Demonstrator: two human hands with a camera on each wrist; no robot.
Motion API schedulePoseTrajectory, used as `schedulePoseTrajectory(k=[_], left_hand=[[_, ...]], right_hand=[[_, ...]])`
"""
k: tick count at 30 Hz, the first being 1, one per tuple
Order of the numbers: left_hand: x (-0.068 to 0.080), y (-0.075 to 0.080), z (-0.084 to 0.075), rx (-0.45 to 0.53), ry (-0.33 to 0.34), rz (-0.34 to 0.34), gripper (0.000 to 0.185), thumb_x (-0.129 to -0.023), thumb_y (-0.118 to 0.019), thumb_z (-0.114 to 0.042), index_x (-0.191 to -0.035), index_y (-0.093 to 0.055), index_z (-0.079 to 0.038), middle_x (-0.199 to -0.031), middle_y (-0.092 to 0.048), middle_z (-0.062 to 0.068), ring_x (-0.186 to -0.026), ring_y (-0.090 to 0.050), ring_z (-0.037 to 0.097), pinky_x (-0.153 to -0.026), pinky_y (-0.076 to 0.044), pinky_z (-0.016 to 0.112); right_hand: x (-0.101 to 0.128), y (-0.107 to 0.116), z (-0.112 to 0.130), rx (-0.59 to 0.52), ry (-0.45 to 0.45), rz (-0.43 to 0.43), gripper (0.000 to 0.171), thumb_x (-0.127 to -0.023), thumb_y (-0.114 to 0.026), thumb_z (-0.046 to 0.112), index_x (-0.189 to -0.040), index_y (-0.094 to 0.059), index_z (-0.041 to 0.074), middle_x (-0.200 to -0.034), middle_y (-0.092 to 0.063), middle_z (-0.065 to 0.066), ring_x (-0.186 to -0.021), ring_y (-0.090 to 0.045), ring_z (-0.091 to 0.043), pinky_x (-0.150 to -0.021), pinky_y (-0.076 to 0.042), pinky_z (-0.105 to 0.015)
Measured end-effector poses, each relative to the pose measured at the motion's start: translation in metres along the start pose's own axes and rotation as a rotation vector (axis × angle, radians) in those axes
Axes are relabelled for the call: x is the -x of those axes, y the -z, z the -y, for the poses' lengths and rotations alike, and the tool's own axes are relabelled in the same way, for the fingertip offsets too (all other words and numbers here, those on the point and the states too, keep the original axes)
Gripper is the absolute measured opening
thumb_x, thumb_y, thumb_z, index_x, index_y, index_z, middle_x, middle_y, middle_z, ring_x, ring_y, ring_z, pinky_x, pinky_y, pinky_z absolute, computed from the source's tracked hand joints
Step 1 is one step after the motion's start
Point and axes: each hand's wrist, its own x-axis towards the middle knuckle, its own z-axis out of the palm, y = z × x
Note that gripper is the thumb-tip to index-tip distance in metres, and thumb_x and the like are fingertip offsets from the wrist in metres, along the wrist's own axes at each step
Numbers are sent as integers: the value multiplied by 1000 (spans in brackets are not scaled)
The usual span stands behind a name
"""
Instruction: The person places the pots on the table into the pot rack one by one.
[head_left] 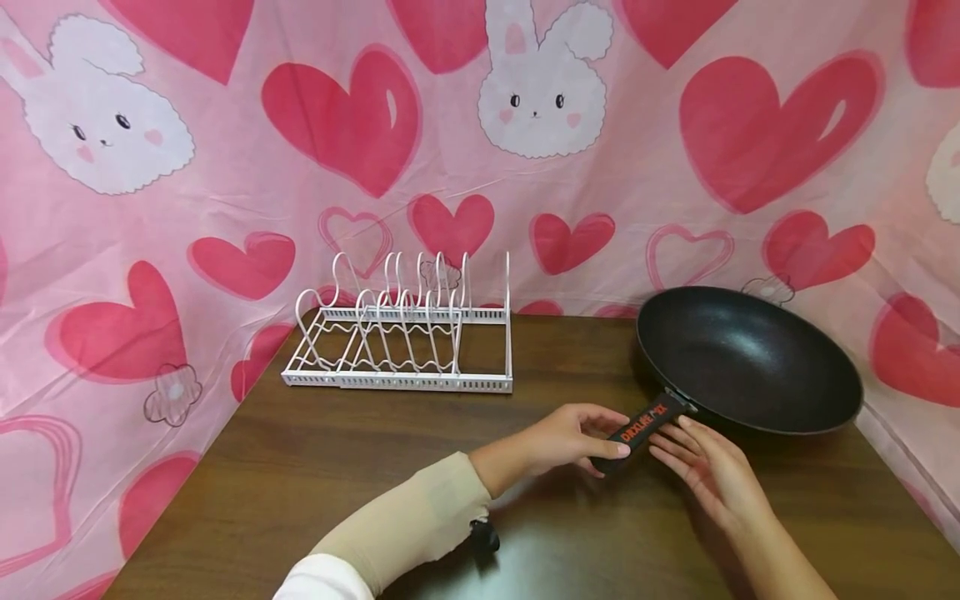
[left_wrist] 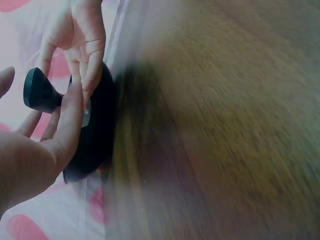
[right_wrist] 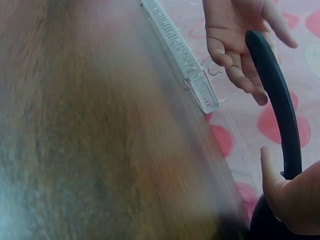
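Note:
A black frying pan (head_left: 750, 358) sits at the right of the wooden table (head_left: 337, 467). Its black handle (head_left: 643, 427), with red lettering, points toward me. My left hand (head_left: 577, 437) is at the handle's end, with the thumb on the near side and the fingers above it, only loosely bent. The left wrist view shows the handle end (left_wrist: 40, 95) between the thumb and the nearly straight fingers of that hand (left_wrist: 45, 145). My right hand (head_left: 701, 462) lies beside the handle, its straight fingers touching it near the pan. The right wrist view shows the curved handle (right_wrist: 277, 100) with both hands near it.
A white wire rack (head_left: 405, 333) with several upright loops stands at the back middle-left of the table, empty. Pink cloth (head_left: 225, 167) printed with hearts and bunnies walls off the back and both sides. The pan nearly touches the right-hand cloth.

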Motion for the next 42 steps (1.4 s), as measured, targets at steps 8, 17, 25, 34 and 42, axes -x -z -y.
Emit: schedulePoseTrajectory(k=[8,17,25,34,42], left_hand=[[-11,-1,-2,100,126,22,43,-91,-62,6,-132,-55,0,-106,-65,7,-84,-66,24,-66,-60,46],[-18,-2,3,178,221,97,41,-90,-58,14,-130,-54,3,-96,-65,10,-79,-65,22,-74,-59,48],[-20,-1,8,195,291,218,40,-91,-54,15,-128,-55,-1,-112,-65,23,-83,-67,24,-75,-59,45],[-19,0,20,223,324,331,45,-94,-49,15,-127,-51,-14,-107,-67,10,-93,-67,25,-70,-59,39],[-15,-1,29,209,324,339,46,-93,-49,16,-126,-47,-16,-96,-65,10,-83,-67,23,-67,-60,39]], right_hand=[[-7,2,-5,-133,-5,59,31,-104,-40,2,-112,-69,2,-113,-68,-15,-105,-66,-27,-91,-53,-40],[-16,5,-8,-124,10,74,29,-103,-38,-3,-113,-64,1,-110,-69,-11,-100,-67,-25,-89,-55,-36],[-21,11,-6,-152,-16,156,32,-102,-34,-6,-120,-58,4,-119,-66,-15,-109,-64,-28,-92,-53,-39],[-19,17,-12,-114,7,220,40,-100,-31,-13,-132,-35,10,-121,-63,-14,-112,-63,-28,-97,-50,-36],[-17,15,-16,-15,34,208,41,-98,-34,-15,-131,-19,5,-116,-62,-12,-109,-64,-26,-95,-51,-33]])
